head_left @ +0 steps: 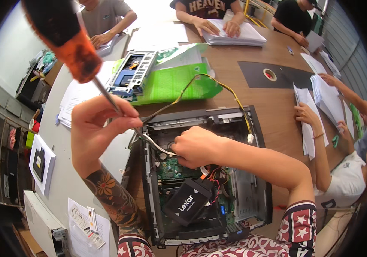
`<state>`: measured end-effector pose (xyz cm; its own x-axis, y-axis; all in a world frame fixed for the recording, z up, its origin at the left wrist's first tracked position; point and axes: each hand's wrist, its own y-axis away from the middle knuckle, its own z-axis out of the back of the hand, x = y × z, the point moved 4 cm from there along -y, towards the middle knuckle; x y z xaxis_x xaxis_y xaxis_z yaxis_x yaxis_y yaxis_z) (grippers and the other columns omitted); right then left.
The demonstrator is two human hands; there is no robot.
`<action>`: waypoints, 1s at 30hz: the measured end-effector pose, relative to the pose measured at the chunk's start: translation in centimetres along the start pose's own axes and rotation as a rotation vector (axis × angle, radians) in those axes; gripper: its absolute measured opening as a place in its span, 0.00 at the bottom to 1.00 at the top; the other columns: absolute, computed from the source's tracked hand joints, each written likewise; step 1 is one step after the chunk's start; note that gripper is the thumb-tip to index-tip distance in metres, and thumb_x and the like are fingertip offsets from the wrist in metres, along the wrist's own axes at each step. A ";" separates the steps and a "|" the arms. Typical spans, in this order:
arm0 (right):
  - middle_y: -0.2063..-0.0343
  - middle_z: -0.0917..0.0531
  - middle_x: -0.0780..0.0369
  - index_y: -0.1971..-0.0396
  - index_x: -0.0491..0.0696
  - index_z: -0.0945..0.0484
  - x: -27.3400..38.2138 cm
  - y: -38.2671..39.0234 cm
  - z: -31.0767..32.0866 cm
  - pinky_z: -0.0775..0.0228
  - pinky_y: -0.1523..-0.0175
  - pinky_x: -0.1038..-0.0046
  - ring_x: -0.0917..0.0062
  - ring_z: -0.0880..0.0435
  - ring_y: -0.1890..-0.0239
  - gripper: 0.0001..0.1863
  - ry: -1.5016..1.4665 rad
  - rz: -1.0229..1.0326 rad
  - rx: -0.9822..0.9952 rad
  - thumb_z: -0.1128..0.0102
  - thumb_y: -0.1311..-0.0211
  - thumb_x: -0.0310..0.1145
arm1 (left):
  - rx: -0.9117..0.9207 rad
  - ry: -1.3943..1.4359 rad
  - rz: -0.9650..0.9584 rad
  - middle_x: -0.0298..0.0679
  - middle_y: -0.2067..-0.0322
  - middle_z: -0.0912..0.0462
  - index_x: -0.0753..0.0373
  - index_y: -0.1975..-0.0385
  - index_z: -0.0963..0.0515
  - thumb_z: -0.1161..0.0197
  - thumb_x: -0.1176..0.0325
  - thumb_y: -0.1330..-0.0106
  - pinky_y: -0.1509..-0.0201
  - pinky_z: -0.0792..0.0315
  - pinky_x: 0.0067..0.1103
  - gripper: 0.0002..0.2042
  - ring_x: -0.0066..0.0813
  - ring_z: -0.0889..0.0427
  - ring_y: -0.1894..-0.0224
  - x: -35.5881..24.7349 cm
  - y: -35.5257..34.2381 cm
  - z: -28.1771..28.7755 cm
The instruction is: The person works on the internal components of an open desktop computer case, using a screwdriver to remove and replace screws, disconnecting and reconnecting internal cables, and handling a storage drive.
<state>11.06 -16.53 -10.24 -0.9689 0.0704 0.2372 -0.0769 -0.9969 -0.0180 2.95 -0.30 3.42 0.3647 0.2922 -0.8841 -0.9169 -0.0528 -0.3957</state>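
My left hand [102, 128] pinches the shaft of an orange-and-black screwdriver [80, 62], handle up, and dark cables beside it at the left edge of an open computer case [254, 201]. My right hand [194, 143] is curled inside the case around a pale cable [160, 147]; its fingertips are hidden. A wire bundle [228, 88] arches over the rear edge to a white connector [250, 138]. Below my right hand lie a green circuit board [170, 170] and a loose black drive [185, 201].
A metal drive cage [132, 73] rests on green packaging [177, 88] behind the case. Co-workers [198, 13] around the table [269, 98] handle paper stacks [235, 38]. A tape roll [269, 70] lies right. A metal box [42, 222] and paper with a black part [40, 167] are left.
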 end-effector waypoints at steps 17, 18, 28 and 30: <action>0.73 0.18 0.53 0.78 0.40 0.22 -1.1 -0.4 0.3 0.24 0.60 0.56 0.53 0.17 0.67 0.11 -0.059 0.149 0.090 0.40 0.48 0.34 | -0.097 -0.040 0.012 0.43 0.73 0.19 0.73 0.69 0.23 0.37 0.82 0.42 0.59 0.22 0.22 0.04 0.31 0.16 0.69 -0.1 -0.3 -0.9; 0.73 0.18 0.53 0.77 0.40 0.22 -0.9 -0.7 0.3 0.24 0.60 0.56 0.54 0.17 0.67 0.11 -0.043 0.150 0.097 0.40 0.48 0.34 | -0.091 -0.053 -0.006 0.43 0.73 0.19 0.73 0.69 0.23 0.36 0.82 0.43 0.59 0.23 0.22 0.04 0.31 0.16 0.69 -0.1 -0.2 -0.7; 0.74 0.18 0.53 0.77 0.39 0.22 -1.0 -0.5 0.6 0.24 0.60 0.56 0.54 0.17 0.68 0.11 -0.045 0.162 0.129 0.40 0.48 0.34 | -0.063 -0.044 -0.024 0.43 0.71 0.18 0.74 0.67 0.22 0.34 0.82 0.42 0.61 0.21 0.22 0.05 0.31 0.15 0.68 0.1 -0.2 -0.7; 0.74 0.18 0.52 0.77 0.39 0.22 -1.1 -0.7 0.4 0.24 0.61 0.57 0.54 0.18 0.68 0.12 -0.083 0.183 0.120 0.39 0.48 0.35 | -0.091 -0.061 -0.035 0.44 0.69 0.17 0.75 0.65 0.20 0.34 0.84 0.43 0.62 0.20 0.22 0.07 0.32 0.14 0.69 0.4 -0.2 -0.4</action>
<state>12.27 -15.90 -10.06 -0.9412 -0.1099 0.3195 0.1314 -0.9902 0.0464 3.31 -0.55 3.08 0.3828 0.3529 -0.8538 -0.8845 -0.1269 -0.4490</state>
